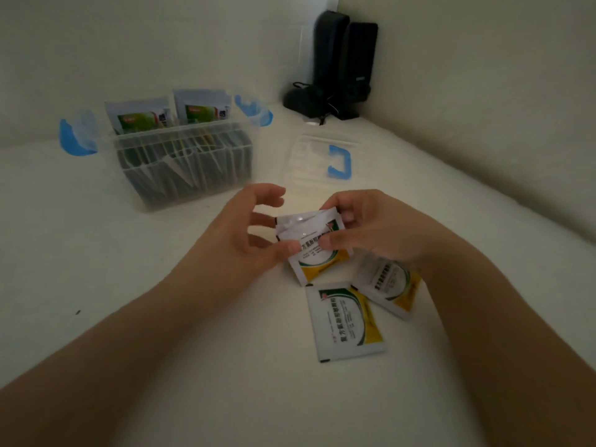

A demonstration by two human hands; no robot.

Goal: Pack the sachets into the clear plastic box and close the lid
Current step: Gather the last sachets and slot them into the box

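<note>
We pinch a small stack of sachets (pixel 314 243) between our left hand (pixel 248 230) and right hand (pixel 371 227), thumbs on top. Two loose sachets (pixel 345 321) lie just below our grip. Beyond our left hand, the clear plastic box (pixel 183 162) stands open, packed with upright sachets; its lid (pixel 322 159) lies beyond our right hand.

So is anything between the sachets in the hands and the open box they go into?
Nothing visible. Both hands hold the sachets above the table, and the stretch of table up to the box shows bare. The box is open on top; its lid lies off to the right, out of the path.
</note>
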